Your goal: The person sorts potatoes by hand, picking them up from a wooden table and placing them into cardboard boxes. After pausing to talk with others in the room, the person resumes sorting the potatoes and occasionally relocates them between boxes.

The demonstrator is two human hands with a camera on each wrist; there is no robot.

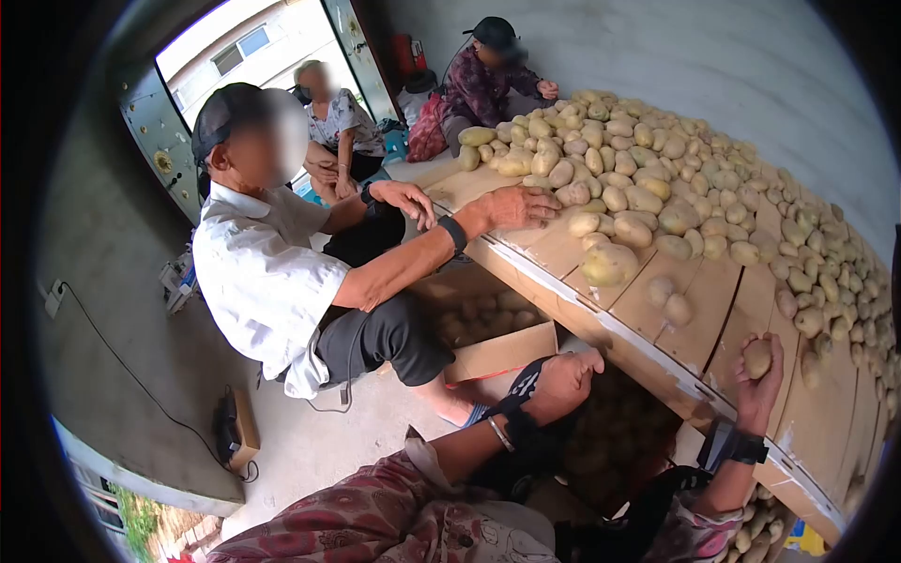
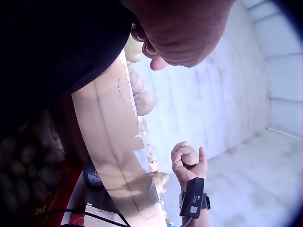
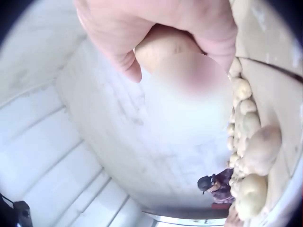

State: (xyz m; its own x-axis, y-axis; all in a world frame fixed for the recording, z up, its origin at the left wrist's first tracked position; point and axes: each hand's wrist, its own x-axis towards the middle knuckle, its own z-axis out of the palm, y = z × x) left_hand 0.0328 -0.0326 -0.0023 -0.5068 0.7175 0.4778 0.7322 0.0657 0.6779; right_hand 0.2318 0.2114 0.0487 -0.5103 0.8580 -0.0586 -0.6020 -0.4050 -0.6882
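Observation:
In my right hand (image 1: pixel 762 385) I grip a potato (image 1: pixel 756 359), palm up above the near part of the table. The right wrist view shows fingers and thumb curled round this potato (image 3: pixel 163 45), a blurred patch covering part of it. My left hand (image 1: pixel 563 387) hovers by the table's front edge, its fingers loosely curled, with no object showing in it. Two loose potatoes (image 1: pixel 668 300) lie on the boards beyond, near a larger greenish-yellow potato (image 1: pixel 608 266). A long heap of potatoes (image 1: pixel 648 169) covers the far side of the wooden table (image 1: pixel 554 265).
Across from my left hand, a seated person in a white shirt (image 1: pixel 267 272) rests a hand by the heap. Another person (image 1: pixel 483 80) sits at its far end, a third (image 1: pixel 343 131) near the doorway. Below stands a cardboard box (image 1: pixel 507 355) of potatoes.

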